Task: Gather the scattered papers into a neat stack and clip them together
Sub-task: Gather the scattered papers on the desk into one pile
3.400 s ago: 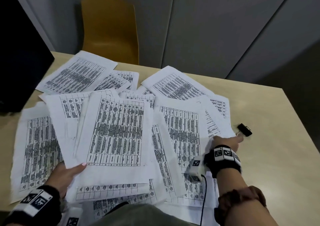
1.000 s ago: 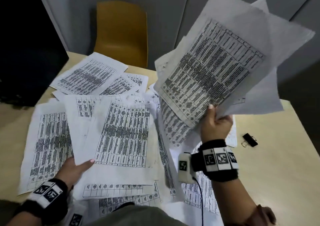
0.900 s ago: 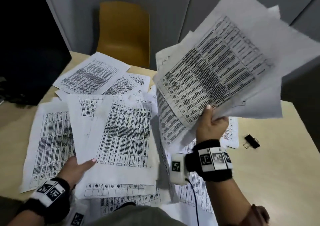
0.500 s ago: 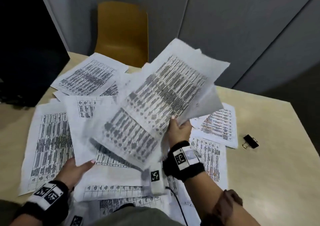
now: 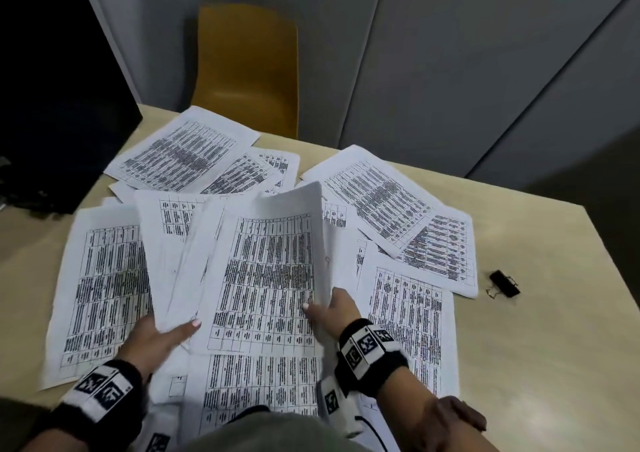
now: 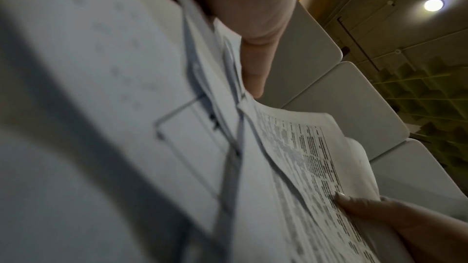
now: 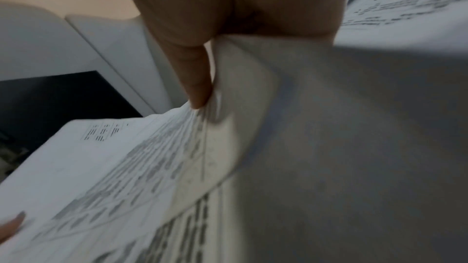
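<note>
A: Far left?
B: A dark monitor stands at the tabletop's left rear edge. Beside it, printed sheets lie flat and overlapping.

A: The left hand?
B: The left hand pinches the near edge of a small bundle of papers, thumb on top and fingers beneath. The left wrist view shows the thumb pressed on the sheet edges.

A: Centre?
B: A second bundle of papers overlaps the first, its far end curling upward. The right hand grips its right edge, thumb on the printed face and fingers curled behind (the right wrist view is blurred, though a finger against the paper is plain). More sheets lie under both bundles, near the person's body.

A: Behind?
B: A yellow chair stands past the tabletop's far edge, before grey wall panels.

A: And right?
B: Loose sheets fan out flat. The black binder clip rests on bare tabletop, just beside the rightmost sheet, apart from both hands.
</note>
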### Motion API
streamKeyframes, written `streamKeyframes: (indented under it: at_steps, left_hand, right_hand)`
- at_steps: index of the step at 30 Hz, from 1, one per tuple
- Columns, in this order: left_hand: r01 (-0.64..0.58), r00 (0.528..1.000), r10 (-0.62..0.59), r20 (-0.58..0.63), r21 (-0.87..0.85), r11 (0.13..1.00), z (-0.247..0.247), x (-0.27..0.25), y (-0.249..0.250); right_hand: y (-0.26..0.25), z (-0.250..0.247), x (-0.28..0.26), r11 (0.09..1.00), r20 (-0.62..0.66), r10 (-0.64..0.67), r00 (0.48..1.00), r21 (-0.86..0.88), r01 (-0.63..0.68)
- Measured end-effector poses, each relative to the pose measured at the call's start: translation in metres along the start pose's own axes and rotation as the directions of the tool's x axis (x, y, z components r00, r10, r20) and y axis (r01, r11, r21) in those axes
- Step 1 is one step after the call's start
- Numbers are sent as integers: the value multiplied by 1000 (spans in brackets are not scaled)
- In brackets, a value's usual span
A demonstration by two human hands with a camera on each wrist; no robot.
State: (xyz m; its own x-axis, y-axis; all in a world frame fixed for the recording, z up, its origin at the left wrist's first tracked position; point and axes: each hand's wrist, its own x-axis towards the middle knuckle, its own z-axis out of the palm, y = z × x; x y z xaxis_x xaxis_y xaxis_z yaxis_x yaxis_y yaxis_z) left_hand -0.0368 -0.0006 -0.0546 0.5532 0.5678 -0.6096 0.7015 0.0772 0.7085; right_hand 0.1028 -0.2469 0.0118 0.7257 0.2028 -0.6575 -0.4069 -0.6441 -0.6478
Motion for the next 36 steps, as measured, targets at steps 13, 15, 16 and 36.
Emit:
streamKeyframes:
  at_steps: [13, 15, 16, 36]
  left_hand:
    - [-81, 996, 70, -52, -274, 958, -4, -95, 84]
    - [-29, 999, 32, 7, -254, 967, -8, -72, 70]
    - [-4, 998, 18, 57, -233, 972, -8, -64, 65]
    - [-345, 935, 350, -60, 77, 935, -3, 31, 122]
  right_hand:
    - [10, -33, 11, 750, -101, -151, 983, 637, 180]
    - [11, -33, 11, 798, 39, -109, 993, 599, 64]
    - [11, -31, 9, 857, 105, -73, 992, 515, 9]
    - [29, -36, 28, 961, -94, 84, 992, 270, -55]
